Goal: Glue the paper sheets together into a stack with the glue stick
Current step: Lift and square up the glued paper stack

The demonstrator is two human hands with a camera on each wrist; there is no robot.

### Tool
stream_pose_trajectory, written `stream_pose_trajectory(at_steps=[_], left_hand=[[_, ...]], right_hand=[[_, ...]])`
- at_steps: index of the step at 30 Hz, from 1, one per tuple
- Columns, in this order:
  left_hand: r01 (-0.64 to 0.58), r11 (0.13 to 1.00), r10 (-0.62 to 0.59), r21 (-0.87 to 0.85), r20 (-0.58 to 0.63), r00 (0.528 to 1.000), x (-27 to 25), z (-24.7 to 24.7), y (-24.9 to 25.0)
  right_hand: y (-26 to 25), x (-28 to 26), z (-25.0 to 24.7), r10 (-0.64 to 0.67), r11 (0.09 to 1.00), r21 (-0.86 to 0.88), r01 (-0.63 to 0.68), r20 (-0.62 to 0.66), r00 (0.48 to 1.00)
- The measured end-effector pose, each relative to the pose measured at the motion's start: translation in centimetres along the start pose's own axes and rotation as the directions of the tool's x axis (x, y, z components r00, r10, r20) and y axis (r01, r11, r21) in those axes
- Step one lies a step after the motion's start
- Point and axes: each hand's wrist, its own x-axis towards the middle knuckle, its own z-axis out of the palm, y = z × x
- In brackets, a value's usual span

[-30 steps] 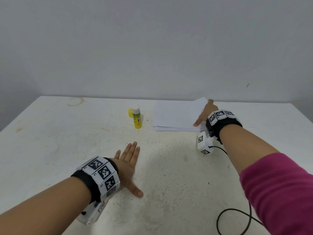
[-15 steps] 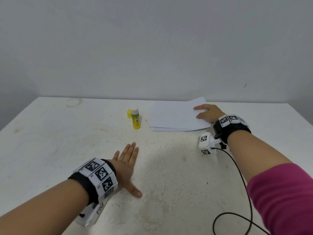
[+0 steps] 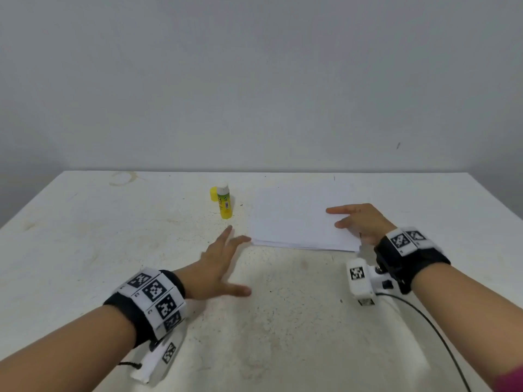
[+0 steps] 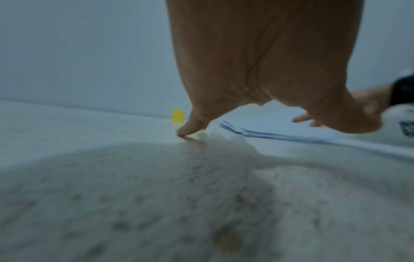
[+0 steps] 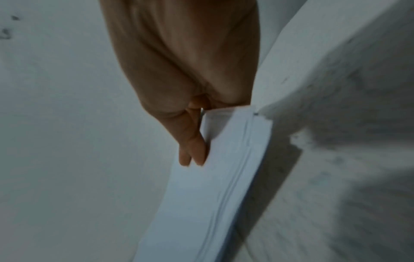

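Note:
A stack of white paper sheets [image 3: 294,219] lies flat on the white table [image 3: 99,250], right of centre. Just left of it stands the yellow glue stick [image 3: 225,205], uncapped, with its yellow cap [image 3: 213,193] behind it. My right hand [image 3: 351,219] rests with straight fingers on the stack's right side; in the right wrist view the fingers [image 5: 193,150] lie along the top sheet [image 5: 212,195]. My left hand [image 3: 226,250] reaches out flat with spread fingers, tips at the stack's near left corner. In the left wrist view a fingertip [image 4: 184,132] touches the table before the paper [image 4: 280,132].
A black cable [image 3: 424,315] trails from my right wrist camera across the table's near right. A grey wall stands behind the table's far edge. A faint ring stain [image 3: 123,178] marks the far left corner.
My left hand has moved forward and right, up to the stack's near left corner. My right hand has drawn back towards me on the stack, and the paper has slid nearer.

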Motion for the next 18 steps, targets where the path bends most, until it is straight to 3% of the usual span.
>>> stream_pose_trajectory(at_steps=[3, 7, 10, 13, 16, 18], left_hand=[[-0.135, 0.973, 0.092, -0.19, -0.219, 0.971, 1.1, -0.4, 0.4], [-0.2, 0.909, 0.077, -0.366, -0.324, 0.943, 2.6, -0.4, 1.1], [-0.317, 0.808, 0.078, -0.496, -0.444, 0.893, 2.5, -0.7, 2.1], [-0.415, 0.74, 0.073, -0.53, -0.549, 0.832, 2.2, -1.1, 2.8], [-0.432, 0.713, -0.041, -0.552, -0.648, 0.761, 1.8, -1.2, 2.2], [-0.424, 0.717, -0.077, -0.554, -0.667, 0.741, 1.3, -1.0, 1.6]], right_hand=[[1.0, -3.6, 0.3, -0.142, 0.987, 0.07, 0.143, -0.022, 0.99], [1.9, -5.7, 0.1, -0.286, 0.953, 0.108, 0.282, 0.022, 0.958], [2.2, -7.0, 0.3, -0.357, 0.928, 0.124, 0.351, 0.038, 0.933], [2.3, -8.2, 1.3, -0.445, 0.893, 0.109, 0.438, 0.051, 0.894], [2.1, -8.8, 2.3, -0.521, 0.853, 0.076, 0.517, 0.053, 0.852], [1.9, -8.9, 2.6, -0.557, 0.83, 0.007, 0.558, 0.064, 0.828]])
